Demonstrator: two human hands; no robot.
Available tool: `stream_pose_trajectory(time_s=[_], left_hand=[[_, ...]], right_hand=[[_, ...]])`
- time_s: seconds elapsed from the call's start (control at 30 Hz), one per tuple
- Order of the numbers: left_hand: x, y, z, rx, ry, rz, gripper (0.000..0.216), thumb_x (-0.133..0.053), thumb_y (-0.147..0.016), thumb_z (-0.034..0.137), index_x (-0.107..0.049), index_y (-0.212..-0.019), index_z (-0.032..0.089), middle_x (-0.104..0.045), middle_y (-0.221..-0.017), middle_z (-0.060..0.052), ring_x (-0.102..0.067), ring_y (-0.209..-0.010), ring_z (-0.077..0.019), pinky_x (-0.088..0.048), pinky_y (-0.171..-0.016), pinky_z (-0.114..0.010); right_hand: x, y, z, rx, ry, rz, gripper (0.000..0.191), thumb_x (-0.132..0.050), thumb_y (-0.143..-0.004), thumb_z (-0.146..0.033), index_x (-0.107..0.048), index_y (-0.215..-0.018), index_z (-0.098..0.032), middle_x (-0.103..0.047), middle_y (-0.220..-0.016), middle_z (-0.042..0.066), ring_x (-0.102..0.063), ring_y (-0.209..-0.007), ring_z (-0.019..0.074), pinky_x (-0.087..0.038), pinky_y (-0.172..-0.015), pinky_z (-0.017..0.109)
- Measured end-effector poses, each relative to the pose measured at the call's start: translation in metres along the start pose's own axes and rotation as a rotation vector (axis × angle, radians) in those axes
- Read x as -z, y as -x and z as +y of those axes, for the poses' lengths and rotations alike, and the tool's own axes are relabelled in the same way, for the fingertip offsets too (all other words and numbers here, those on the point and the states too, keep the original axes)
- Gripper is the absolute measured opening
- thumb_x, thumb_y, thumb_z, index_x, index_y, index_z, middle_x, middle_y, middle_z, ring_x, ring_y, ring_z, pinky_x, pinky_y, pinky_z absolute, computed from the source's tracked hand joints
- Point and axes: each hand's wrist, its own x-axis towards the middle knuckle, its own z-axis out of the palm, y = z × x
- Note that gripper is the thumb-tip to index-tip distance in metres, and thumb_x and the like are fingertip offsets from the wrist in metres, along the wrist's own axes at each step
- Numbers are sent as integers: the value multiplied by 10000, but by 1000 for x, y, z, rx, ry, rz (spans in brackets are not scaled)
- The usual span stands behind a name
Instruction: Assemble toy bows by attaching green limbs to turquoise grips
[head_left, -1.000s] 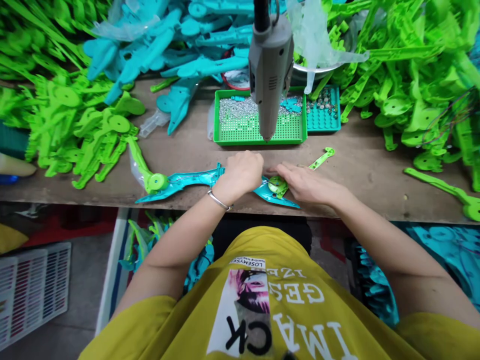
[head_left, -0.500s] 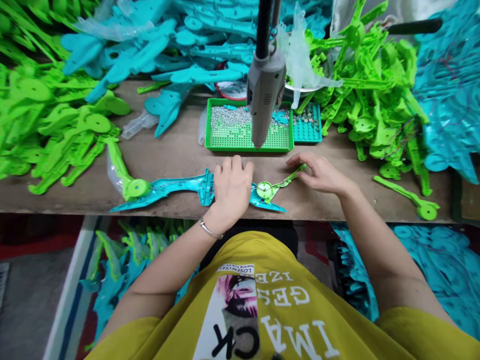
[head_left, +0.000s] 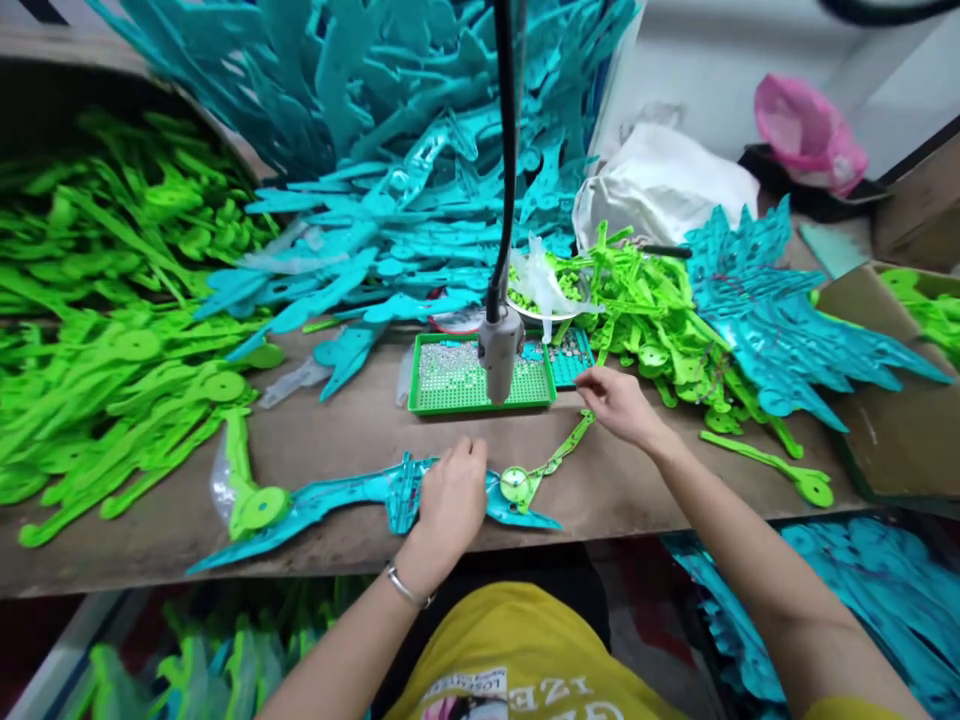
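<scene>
My left hand [head_left: 454,492] is closed over the middle of a long blue plastic part [head_left: 326,496], shaped like a toy bow, which lies along the front of the bench. To its left, a green plastic arm [head_left: 259,508] with a clear piece beside it is joined to the blue part. Another green arm [head_left: 555,462], with a thin wire on its round end, angles up from the right side. Just above that arm's tip is my right hand [head_left: 619,405], its fingers pinched near the blue tray [head_left: 574,372]. Whatever it may hold is too small to see.
A grey electric screwdriver [head_left: 500,360] hangs over a green tray [head_left: 484,405] of small metal screws. Green parts [head_left: 135,400] heap up at left, blue parts [head_left: 390,250] behind, more green parts [head_left: 667,340] at right. A cardboard box [head_left: 885,420] stands far right.
My right hand has left the tip of the right green arm and moved beside the blue tray. My left hand stays on the blue part. The view has tilted upward.
</scene>
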Motion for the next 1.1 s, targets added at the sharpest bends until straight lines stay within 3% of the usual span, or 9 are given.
stream_pose_trajectory(time_s=[0.17,0.27,0.37,0.5,0.63,0.7,0.8,0.97,1.1], left_hand=[[-3,0,-1,9,37,-18,302,-416,-895,21,-628,-1051,170,-696,-1026,-126,-728,-937,-282,-544,-707,-345],[-2,-1,1,21,41,-19,288,-408,-908,27,-619,-1062,150,-695,-1033,-138,-727,-961,-294,-556,-735,-353],[-1,-3,3,20,35,-25,286,-393,-917,27,-609,-1069,137,-695,-1026,-144,-726,-955,-304,-562,-743,-364],[-1,-3,5,4,32,-29,306,-366,-929,25,-611,-1075,135,-697,-1007,-147,-728,-951,-312,-562,-725,-362],[1,-2,7,5,36,-39,310,-368,-936,27,-611,-1094,137,-702,-1014,-142,-730,-944,-317,-557,-704,-356],[2,-2,7,0,44,-53,304,-370,-946,36,-610,-1101,139,-704,-1015,-143,-728,-955,-321,-555,-704,-357],[4,-1,8,-16,32,-64,297,-366,-958,40,-612,-1092,139,-701,-1019,-147,-723,-976,-324,-553,-706,-360],[3,-1,6,-64,20,-45,267,-379,-958,40,-615,-1030,143,-700,-989,-128,-727,-942,-305,-544,-673,-337],[3,-3,5,-81,19,-59,266,-386,-956,41,-619,-1038,141,-704,-986,-128,-727,-945,-301,-543,-685,-336]], right_hand=[[0,-57,8,161,315,195,489,-437,-936,-154,-549,-1408,-215,-584,-1333,158,-595,-1189,256,-533,-971,440],[-13,-93,18,269,368,109,488,-475,-914,-130,-602,-1369,-254,-519,-1441,133,-603,-1131,232,-511,-1026,465],[-18,-115,24,296,267,181,386,-475,-945,-164,-657,-1272,-260,-560,-1404,112,-635,-1080,222,-549,-960,428],[13,-105,10,326,174,418,286,-471,-1024,-343,-630,-1239,-243,-653,-1281,89,-619,-1213,226,-530,-1030,453],[66,-47,-17,349,3,547,366,-409,-1041,-517,-574,-1279,-294,-711,-1174,50,-723,-977,187,-601,-895,406],[81,-10,-25,127,-147,514,328,-386,-1022,-588,-574,-1235,-422,-717,-1125,3,-737,-846,180,-634,-772,384],[76,38,-19,-174,-455,402,215,-605,-938,-571,-655,-1063,-403,-708,-841,-1,-711,-669,176,-636,-619,349],[19,80,11,-691,-1024,64,456,-952,-594,-371,-681,-931,-226,-702,-714,-27,-670,-573,105,-622,-581,214],[-14,85,13,-834,-1150,-20,532,-980,-536,-334,-666,-938,-185,-697,-694,-36,-659,-545,81,-608,-549,168]])
